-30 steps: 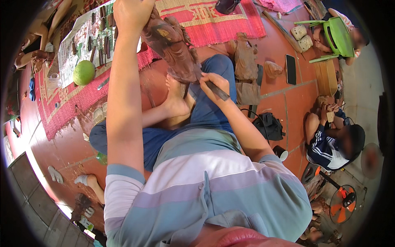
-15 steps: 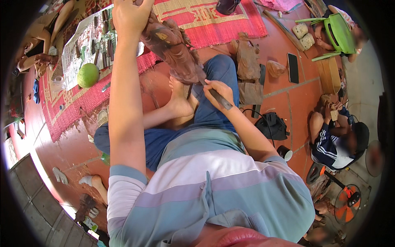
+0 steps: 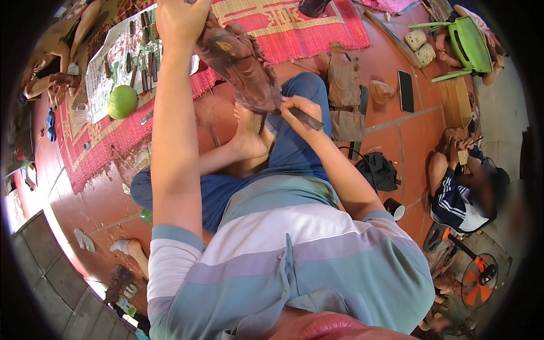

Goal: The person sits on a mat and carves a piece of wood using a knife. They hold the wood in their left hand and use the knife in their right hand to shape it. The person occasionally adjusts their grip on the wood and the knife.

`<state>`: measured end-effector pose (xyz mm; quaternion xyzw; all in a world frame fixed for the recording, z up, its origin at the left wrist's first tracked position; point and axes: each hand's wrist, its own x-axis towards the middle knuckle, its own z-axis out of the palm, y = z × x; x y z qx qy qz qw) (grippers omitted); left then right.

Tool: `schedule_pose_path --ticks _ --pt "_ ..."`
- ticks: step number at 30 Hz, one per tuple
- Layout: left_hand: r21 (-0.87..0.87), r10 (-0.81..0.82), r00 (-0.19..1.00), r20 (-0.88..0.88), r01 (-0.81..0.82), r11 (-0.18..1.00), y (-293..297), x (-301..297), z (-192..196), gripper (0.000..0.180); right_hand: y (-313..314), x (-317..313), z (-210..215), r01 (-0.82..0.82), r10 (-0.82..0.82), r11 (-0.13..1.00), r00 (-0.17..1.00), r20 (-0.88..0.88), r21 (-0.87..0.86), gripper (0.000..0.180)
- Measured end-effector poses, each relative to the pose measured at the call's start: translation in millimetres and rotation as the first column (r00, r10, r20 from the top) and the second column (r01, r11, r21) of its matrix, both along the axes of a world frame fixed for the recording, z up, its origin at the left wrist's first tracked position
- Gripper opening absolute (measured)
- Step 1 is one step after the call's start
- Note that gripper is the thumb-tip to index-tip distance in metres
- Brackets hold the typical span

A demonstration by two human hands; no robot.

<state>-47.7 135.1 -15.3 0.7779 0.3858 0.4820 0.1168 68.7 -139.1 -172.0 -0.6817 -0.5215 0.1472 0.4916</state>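
Observation:
A dark brown carved wooden figure (image 3: 235, 65) slants from the top of the view down to my legs, its lower end by my bare foot. At its upper end, partly cut off by the frame edge, my left hand (image 3: 181, 21) is closed around it. My right hand (image 3: 304, 115) grips a carving tool (image 3: 309, 119) with a flat dark shank, probably a chisel. The tool's tip is hidden near the figure's lower edge, where my fingers are close to the wood.
Several carving tools lie on a printed sheet (image 3: 116, 62) over a red mat (image 3: 306, 34), with a round green fruit (image 3: 122, 102) beside them. To the right are wood pieces (image 3: 344, 79), a phone (image 3: 406, 90), a black bag (image 3: 378, 171), a green chair (image 3: 470, 45) and a seated person (image 3: 462, 192).
My right hand has turned slightly, and the tool's rear end has swung up and to the right. My left hand and the figure stay nearly in place.

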Motion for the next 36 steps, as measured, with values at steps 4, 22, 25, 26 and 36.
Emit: schedule_pose_path --ticks 4,22,25,26,36 --pt "0.001 -0.018 1.000 0.003 0.018 1.000 -9.4 -0.2 -0.6 0.027 -12.3 -4.4 -6.4 -0.007 0.001 0.999 0.993 -0.121 -0.052 0.010" --pt "-0.053 0.027 0.991 0.131 -0.020 0.998 -5.9 14.3 -9.0 0.011 0.2 -11.4 -4.1 0.027 -0.027 0.993 1.000 -0.003 -0.118 0.012" --pt "-0.039 0.081 0.992 0.096 -0.078 0.996 -9.5 10.8 -7.4 0.009 0.2 -16.0 0.1 0.012 -0.019 0.994 0.998 -0.060 -0.111 0.011" --pt "-0.043 0.095 0.990 0.100 -0.091 0.995 -10.1 7.5 -7.2 0.009 0.5 -15.9 4.1 0.017 -0.027 0.989 0.997 -0.072 -0.145 0.011" --pt "-0.070 0.052 0.989 0.140 -0.043 0.997 -7.0 8.2 -12.5 0.014 -9.2 1.7 -0.4 -0.020 0.023 0.998 0.999 0.044 -0.065 0.014"
